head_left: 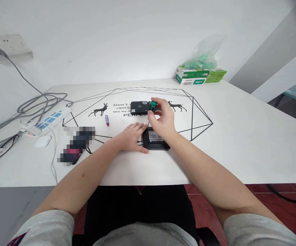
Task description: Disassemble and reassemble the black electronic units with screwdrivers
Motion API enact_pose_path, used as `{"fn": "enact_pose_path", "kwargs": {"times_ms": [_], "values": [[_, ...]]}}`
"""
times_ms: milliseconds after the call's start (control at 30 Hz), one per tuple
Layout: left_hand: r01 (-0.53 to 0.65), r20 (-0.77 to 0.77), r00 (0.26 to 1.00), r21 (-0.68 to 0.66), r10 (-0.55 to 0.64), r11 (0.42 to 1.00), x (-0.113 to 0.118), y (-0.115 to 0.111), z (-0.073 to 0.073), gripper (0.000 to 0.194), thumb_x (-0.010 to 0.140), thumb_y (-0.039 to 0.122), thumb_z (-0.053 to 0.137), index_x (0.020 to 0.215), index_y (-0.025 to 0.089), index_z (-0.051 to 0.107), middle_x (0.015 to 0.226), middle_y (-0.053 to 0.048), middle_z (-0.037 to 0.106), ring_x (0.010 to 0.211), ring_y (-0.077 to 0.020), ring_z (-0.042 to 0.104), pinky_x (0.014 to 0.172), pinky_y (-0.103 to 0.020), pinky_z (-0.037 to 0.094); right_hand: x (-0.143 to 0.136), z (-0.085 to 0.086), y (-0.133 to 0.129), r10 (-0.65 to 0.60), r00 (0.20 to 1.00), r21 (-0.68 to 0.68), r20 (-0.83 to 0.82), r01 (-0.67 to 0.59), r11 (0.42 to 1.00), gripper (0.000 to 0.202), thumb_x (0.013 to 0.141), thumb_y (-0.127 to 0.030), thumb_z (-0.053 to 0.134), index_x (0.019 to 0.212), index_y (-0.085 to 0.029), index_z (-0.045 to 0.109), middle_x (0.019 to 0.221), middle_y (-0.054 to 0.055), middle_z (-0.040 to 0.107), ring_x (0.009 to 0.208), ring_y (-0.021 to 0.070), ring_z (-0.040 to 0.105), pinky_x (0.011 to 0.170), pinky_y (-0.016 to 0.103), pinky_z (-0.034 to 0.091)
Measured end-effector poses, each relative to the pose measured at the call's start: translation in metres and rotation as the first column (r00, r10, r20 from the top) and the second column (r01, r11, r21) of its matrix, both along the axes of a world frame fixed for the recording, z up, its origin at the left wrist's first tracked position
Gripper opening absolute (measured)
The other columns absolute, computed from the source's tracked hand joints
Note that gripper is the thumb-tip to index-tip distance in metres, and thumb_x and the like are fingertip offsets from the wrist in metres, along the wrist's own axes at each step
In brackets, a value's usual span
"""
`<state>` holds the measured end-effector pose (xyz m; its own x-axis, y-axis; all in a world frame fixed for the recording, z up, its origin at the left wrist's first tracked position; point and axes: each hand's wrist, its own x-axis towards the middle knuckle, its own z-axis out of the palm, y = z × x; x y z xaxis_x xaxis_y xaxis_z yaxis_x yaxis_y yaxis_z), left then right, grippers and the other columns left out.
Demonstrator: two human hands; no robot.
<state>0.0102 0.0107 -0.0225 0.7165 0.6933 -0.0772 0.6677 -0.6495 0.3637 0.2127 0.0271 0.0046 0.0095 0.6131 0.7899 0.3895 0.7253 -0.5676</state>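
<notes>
A black device (pixel 157 138) with a white label lies on the table in the head view. My left hand (pixel 134 137) is flat and spread, its thumb and fingertips against the left side of the device. Above the device, my right hand (pixel 163 118) grips a green-handled screwdriver (pixel 152 105) between thumb and fingers. Its thin shaft points down to the upper left part of the device; the tip's exact contact cannot be made out. A second flat black piece (pixel 139 108) lies just behind, left of the green handle.
A small purple screwdriver (pixel 107 120) lies to the left. A pixelated dark object (pixel 78 143), a white case (pixel 42 141), a power strip (pixel 53 119) and cables are at far left. Green-white boxes (pixel 192 75) with a plastic bag stand at the back right.
</notes>
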Motion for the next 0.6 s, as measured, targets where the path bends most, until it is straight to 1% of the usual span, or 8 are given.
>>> {"fn": "enact_pose_path", "kwargs": {"times_ms": [200, 433, 600], "values": [[0.001, -0.008, 1.000, -0.005, -0.001, 1.000, 0.0008, -0.0006, 0.0014, 0.140, 0.079, 0.101, 0.064, 0.180, 0.016, 0.018, 0.185, -0.022, 0.020, 0.170, -0.0497, 0.017, 0.138, -0.063, 0.015, 0.0010, -0.0009, 0.0012, 0.014, 1.000, 0.004, -0.013, -0.014, 1.000, 0.046, 0.090, -0.022, 0.062, 0.135, -0.030, 0.062, 0.123, 0.008, 0.071, 0.103, 0.0260, 0.070, 0.075, 0.042, 0.067], [-0.007, -0.033, 0.999, -0.004, 0.007, 1.000, 0.0022, -0.0022, 0.0033, 0.141, 0.079, 0.100, 0.063, 0.179, 0.011, 0.019, 0.185, -0.023, 0.018, 0.171, -0.0482, 0.016, 0.139, -0.060, 0.013, 0.0011, 0.0003, -0.0001, 0.006, 1.000, 0.013, -0.030, -0.006, 1.000, 0.045, 0.089, -0.020, 0.062, 0.133, -0.030, 0.063, 0.122, 0.008, 0.072, 0.103, 0.0257, 0.071, 0.075, 0.042, 0.067], [-0.015, -0.021, 1.000, -0.002, 0.015, 1.000, 0.0015, -0.0027, 0.0026, 0.141, 0.079, 0.101, 0.063, 0.180, 0.013, 0.017, 0.185, -0.023, 0.019, 0.170, -0.0496, 0.016, 0.138, -0.062, 0.014, 0.0015, 0.0009, 0.0001, -0.011, 1.000, 0.018, -0.030, 0.012, 1.000, 0.045, 0.089, -0.020, 0.061, 0.133, -0.030, 0.062, 0.121, 0.007, 0.071, 0.103, 0.0253, 0.071, 0.075, 0.042, 0.068]]}}
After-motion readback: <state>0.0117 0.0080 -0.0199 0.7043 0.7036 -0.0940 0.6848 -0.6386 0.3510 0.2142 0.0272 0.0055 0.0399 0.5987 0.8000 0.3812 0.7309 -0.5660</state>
